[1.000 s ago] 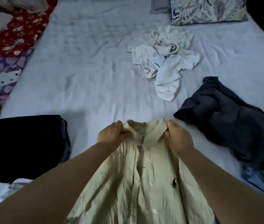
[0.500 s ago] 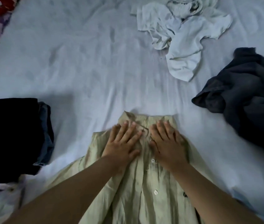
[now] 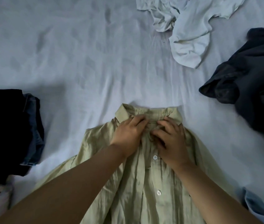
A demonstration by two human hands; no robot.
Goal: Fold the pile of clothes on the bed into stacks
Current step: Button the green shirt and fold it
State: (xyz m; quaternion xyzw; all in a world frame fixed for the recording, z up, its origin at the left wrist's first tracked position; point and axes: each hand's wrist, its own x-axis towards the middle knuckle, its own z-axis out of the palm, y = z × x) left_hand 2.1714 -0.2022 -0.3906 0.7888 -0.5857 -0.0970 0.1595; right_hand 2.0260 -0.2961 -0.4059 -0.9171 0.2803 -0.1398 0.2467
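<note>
A pale green button-up shirt (image 3: 144, 191) lies front-up on the white bed sheet (image 3: 79, 62), collar pointing away from me. Both my hands sit at its neckline. My left hand (image 3: 128, 135) has its fingers curled onto the left side of the collar opening. My right hand (image 3: 171, 143) pinches the fabric at the top of the button strip, just below the collar. The fingertips of the two hands almost meet. My forearms cover part of the shirt's body and its left sleeve.
A folded stack of dark clothes (image 3: 6, 126) lies at the left. Crumpled white garments (image 3: 189, 29) are at the top, and a dark navy garment (image 3: 254, 86) is heaped at the right. Light blue cloth (image 3: 257, 207) shows at the bottom right.
My hands held the collar corners, then pressed flat on the shirt's chest. Now they have moved up to the neckline and curled onto the fabric there. The view has tilted down and closer.
</note>
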